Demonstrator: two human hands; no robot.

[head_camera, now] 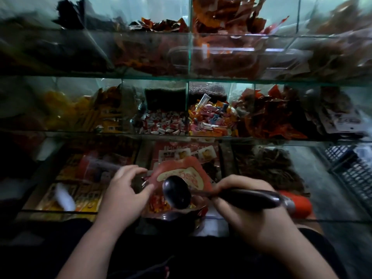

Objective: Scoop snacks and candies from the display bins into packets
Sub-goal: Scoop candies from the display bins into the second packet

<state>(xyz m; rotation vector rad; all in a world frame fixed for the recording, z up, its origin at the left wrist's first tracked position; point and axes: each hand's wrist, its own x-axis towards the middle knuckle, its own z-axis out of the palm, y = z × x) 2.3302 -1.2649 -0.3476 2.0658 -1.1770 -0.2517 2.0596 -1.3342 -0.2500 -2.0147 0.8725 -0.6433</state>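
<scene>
A red packet (182, 172) with a cream label stands open low in the middle of the head view, with wrapped candies (159, 204) showing inside. My left hand (122, 196) pinches the packet's left rim. My right hand (255, 216) grips the dark handle of a black scoop (177, 191). The scoop's bowl hangs over the packet's mouth, turned down and to the left. Behind them, glass bins hold red-and-white candies (164, 123) and mixed bright wrapped sweets (211, 119).
Glass display bins rise in three tiers. Orange snack packs (80, 109) lie at the left and red wrappers (269, 115) at the right. The front glass edge (60, 212) runs across just below the packet. A dark plastic crate (350, 168) stands at the far right.
</scene>
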